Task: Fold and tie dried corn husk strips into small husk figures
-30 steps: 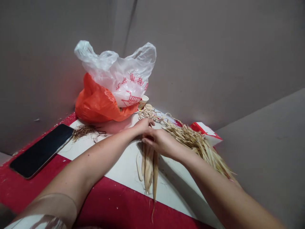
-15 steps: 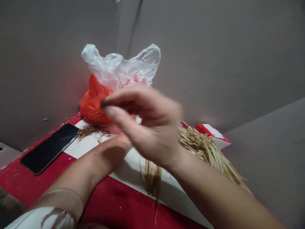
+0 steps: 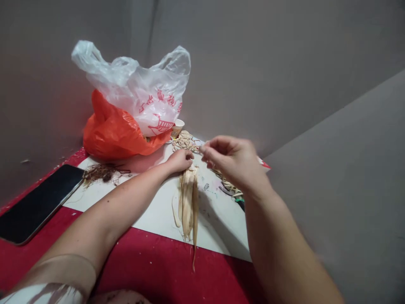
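My left hand (image 3: 179, 161) rests low over the white sheet, its fingers curled shut at the top end of a bundle of dried, straw-coloured husk strips (image 3: 187, 202). The strips hang toward me, one long thin strip reaching past the sheet's edge. To the right and a little higher, my right hand (image 3: 234, 162) is raised with thumb and fingertips pinched together. Whatever lies between those fingertips, if anything, is too small to make out. Behind the hands is a pile of pale cord-like strands (image 3: 184, 141).
An orange plastic bag (image 3: 109, 133) and a white bag with red print (image 3: 152, 90) stand at the back left by the grey wall. A phone (image 3: 41, 202) lies left, beside dark fibres (image 3: 103, 172). A paper cup (image 3: 179, 124) stands behind. More dried strips lie under my right forearm.
My right hand has moved right and away from in front of the bags, uncovering my left hand and the husk bundle. The view has shifted right. My left hand stays at the bundle.
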Tool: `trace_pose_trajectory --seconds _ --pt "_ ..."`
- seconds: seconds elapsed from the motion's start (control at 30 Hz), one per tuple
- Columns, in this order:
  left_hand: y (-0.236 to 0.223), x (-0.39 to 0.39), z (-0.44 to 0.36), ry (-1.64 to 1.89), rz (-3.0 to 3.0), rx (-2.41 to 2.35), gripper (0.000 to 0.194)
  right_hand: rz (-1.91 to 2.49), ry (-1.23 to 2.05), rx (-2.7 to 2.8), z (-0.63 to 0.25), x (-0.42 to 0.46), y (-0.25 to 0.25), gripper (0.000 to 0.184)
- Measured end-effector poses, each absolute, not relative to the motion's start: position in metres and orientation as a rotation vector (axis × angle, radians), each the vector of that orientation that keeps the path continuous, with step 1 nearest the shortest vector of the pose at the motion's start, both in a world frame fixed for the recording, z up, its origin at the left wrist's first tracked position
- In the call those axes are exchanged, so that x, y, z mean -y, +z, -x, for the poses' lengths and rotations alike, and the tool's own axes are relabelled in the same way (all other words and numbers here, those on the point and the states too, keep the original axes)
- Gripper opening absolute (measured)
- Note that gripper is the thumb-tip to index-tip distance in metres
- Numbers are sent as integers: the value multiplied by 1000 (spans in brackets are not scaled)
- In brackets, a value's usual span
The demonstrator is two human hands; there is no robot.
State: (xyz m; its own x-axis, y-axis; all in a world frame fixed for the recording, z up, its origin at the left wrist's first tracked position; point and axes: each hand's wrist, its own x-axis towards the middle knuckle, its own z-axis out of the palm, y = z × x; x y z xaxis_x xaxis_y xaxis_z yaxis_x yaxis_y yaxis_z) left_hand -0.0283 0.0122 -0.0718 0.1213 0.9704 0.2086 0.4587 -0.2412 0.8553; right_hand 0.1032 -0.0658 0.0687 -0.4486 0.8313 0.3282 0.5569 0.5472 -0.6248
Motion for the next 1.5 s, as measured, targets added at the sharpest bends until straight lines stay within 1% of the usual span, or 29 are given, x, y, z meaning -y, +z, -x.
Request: trace_pose_trajectory --seconds 0.07,0.13,0.23,0.3,0.4,0.47,0.53,0.63,0.73,0.83,0.9,0.97,1.03,1.07,1.13,1.2,1.3,1.5 --pt "-68 -12 28 1005 -1882 -1410 24 1404 531 2275 -123 56 45 32" --pt "-66 -11 28 959 -1962 -1459 25 1626 489 2376 -136 50 17 35" --pt "-64 -11 27 933 -1997 -1498 25 1755 624 2407 -140 45 -17 36" --pt "-63 -12 27 927 -1996 -1512 26 1726 779 2336 -135 44 -32 33" --pt "-58 -11 29 965 -1972 -1611 26 1631 894 2156 -119 42 -46 26" --pt "-53 -9 30 1024 -1915 -1735 26 1534 988 2045 -106 39 -51 24" --pt "-49 -8 32 1086 -1833 -1848 24 1421 1162 1957 -98 35 -52 23" --pt "-46 -7 33 1157 -1764 -1926 22 1335 1360 1884 -100 31 -50 23" --pt "-47 -7 33 1272 -1813 -1941 24 1325 1328 1803 -116 27 -46 25" --pt "-46 -7 31 1481 -1835 -1917 25 1298 1243 1656 -133 20 -44 28" --pt "-42 -7 28 1616 -1803 -1782 23 1242 1283 1487 -140 14 -45 30" --pt "-38 -5 22 1662 -1728 -1543 18 1141 1369 1264 -144 6 -47 34" --pt "-36 -2 14 1536 -1599 -1310 14 1046 1420 1074 -144 -1 -50 37" --pt "-35 0 9 1419 -1522 -1221 15 1010 1421 1013 -145 -4 -52 38" --pt "-36 5 1 1160 -1381 -1097 25 955 1402 950 -145 -8 -54 37" --pt "-37 9 -5 1009 -1295 -1026 36 921 1373 917 -145 -9 -54 37" --pt "-37 10 -7 1003 -1260 -991 41 895 1356 891 -146 -9 -53 37" --pt "-35 0 3 1081 -1141 -1000 33 877 1386 876 -146 -8 -50 37"
